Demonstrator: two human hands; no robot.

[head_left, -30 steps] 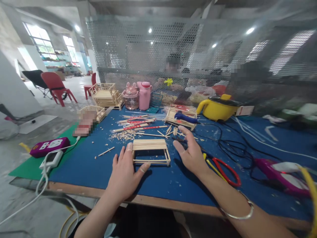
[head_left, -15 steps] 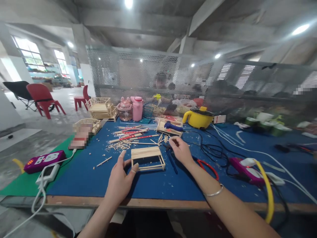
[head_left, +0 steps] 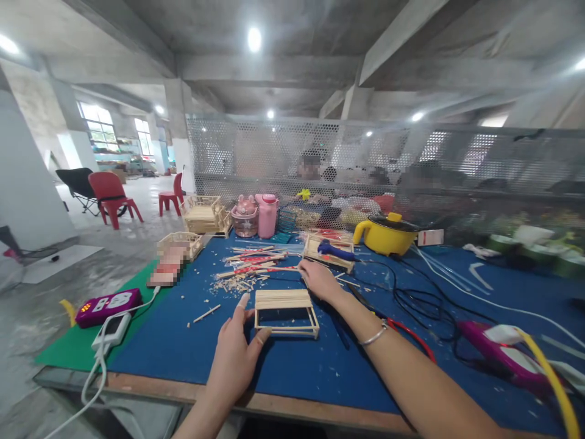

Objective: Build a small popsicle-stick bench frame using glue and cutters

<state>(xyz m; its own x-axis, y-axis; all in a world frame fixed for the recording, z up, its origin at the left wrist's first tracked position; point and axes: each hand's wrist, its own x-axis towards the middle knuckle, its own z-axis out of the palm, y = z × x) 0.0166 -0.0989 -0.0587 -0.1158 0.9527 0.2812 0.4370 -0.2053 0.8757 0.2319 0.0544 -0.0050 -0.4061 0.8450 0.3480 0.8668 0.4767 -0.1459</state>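
- Little stick rack (head_left: 284, 299) sits on the bench (head_left: 178, 341), slightly below mid-frame
- Left hand (head_left: 235, 349): fingers loosely open against its left end
- Right hand (head_left: 320, 281): fingers near the sticks (head_left: 262, 266), can't tell if gripping

Bare pale wood on a smooth, matt blue sheet table covering (head_left: 183, 350).
The small rectangular frame of pale wooden sticks (head_left: 283, 299) looks dry and unvarnished; the scattered pale wood chips (head_left: 234, 285) look rough; the brown wooden table edge (head_left: 153, 388) is worn and dull; the pink cylindrical plastic jug (head_left: 267, 221) and the yellow round pot with a handle (head_left: 387, 241) are smooth with a soft sheen; the thin silver metal bangle (head_left: 375, 335) is shiny; the tall grey perforated screen (head_left: 260, 149) looks like dull metal; the grey concrete floor (head_left: 132, 247) gleams in patches.
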